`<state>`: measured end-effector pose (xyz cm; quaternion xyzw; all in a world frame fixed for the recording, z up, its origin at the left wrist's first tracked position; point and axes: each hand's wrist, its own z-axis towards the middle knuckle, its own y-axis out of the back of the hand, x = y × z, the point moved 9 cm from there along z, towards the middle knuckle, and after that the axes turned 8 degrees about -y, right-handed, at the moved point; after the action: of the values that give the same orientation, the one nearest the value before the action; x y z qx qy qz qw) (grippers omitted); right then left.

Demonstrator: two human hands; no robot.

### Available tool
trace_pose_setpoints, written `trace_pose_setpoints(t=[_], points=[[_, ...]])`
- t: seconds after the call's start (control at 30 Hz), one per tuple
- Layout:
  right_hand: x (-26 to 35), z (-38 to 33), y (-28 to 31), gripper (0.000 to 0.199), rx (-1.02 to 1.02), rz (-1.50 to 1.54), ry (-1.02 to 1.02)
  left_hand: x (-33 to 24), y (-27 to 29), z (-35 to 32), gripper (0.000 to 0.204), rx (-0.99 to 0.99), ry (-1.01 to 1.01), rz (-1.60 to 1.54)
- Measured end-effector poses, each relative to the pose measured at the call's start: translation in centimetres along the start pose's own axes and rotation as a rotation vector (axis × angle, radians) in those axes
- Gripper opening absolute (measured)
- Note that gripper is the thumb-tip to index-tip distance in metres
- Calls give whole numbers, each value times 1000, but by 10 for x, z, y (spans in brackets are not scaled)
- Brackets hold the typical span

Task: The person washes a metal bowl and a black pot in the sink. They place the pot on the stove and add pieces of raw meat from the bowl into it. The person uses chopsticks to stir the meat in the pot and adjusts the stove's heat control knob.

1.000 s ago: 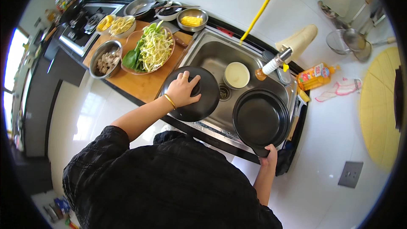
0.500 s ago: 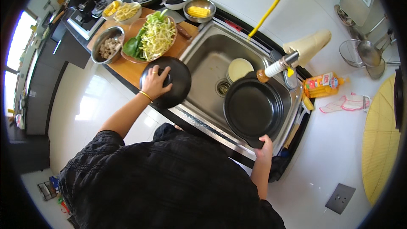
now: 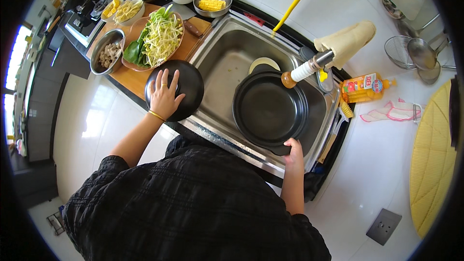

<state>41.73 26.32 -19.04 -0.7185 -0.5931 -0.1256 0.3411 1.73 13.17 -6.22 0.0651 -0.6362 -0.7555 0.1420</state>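
My right hand (image 3: pixel 294 152) grips the near handle of a black pot (image 3: pixel 270 108), thumb on top. The pot is held over the right part of the steel sink (image 3: pixel 220 63), its bare inside facing up. My left hand (image 3: pixel 165 97) lies on a round black lid (image 3: pixel 191 84), its fingers stretched out and apart. That lid rests at the near corner of the wooden board (image 3: pixel 126 78), beside the sink's left edge. A pale plate (image 3: pixel 263 62) in the sink is partly covered by the pot.
On the board are a basket of bean sprouts and greens (image 3: pixel 162 36) and a steel bowl of chopped pieces (image 3: pixel 107 53). A bowl of corn (image 3: pixel 212 5) stands behind. The cloth-covered faucet (image 3: pixel 309 70) juts over the pot. An orange bottle (image 3: pixel 363 88) stands right of the sink.
The pot has shifted left and covers more of the plate and the drain. My left hand's fingers have straightened out on the lid. The whole view has shifted slightly.
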Motion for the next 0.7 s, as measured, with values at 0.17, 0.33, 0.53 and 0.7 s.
trace_pose_setpoints(t=[0.17, 0.33, 0.53, 0.7], points=[[-8, 18, -2, 32, 83, -32, -51, -44, 12, 23, 56, -166, -170, -472], [2, 29, -15, 40, 238, -125, -120, -135, -100, 11, 63, 845, 822, -2068], [40, 27, -56, 47, 389, -367, -185, -161, -120, 19, 53, 700, 572, -2159], [203, 98, -58, 32, -253, -621, 312, -160, -126, 14, 51, 646, 805, -2263]])
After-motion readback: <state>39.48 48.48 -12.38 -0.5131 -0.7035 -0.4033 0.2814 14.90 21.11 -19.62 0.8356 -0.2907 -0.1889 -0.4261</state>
